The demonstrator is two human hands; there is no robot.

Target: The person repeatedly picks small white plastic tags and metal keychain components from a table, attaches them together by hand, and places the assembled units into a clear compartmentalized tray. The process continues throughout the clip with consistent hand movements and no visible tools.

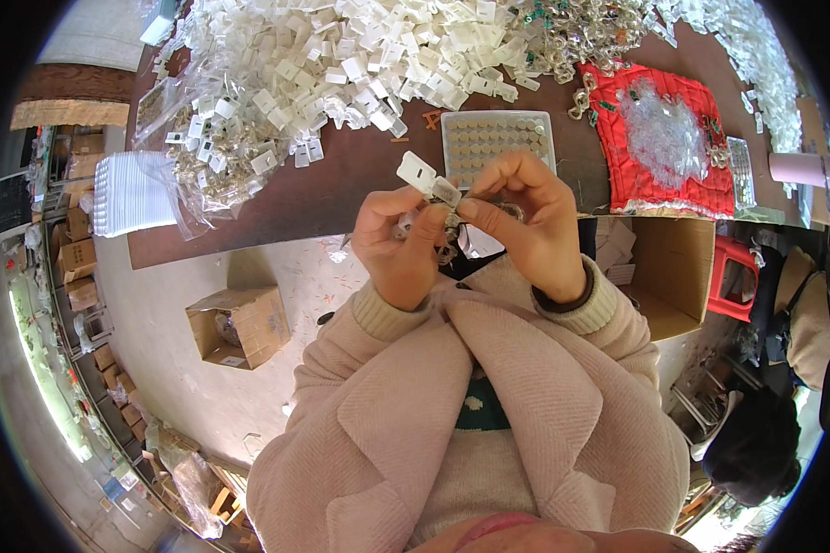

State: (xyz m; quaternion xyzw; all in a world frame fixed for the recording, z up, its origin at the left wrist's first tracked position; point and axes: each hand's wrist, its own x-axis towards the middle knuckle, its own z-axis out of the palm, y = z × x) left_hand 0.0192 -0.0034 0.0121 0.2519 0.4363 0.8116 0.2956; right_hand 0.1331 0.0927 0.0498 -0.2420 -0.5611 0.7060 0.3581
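Note:
Close to my chest, my left hand (398, 241) and my right hand (528, 224) meet around a small white plastic tag (419, 171) with a clear piece at its lower end. Both hands pinch it, thumbs and forefingers touching it. Under my fingers hang small metal bits and another clear packet, partly hidden. Just beyond the hands a grey tray of small round pieces (496, 141) lies on the brown table (350, 175).
A big heap of white plastic tags (341, 64) covers the far table. A red cushion (664, 147) with clear bits lies to the right, a stack of white sheets (134, 194) left. Open cardboard boxes (240, 323) (673, 267) stand on the floor. Another person (765, 433) sits at the lower right.

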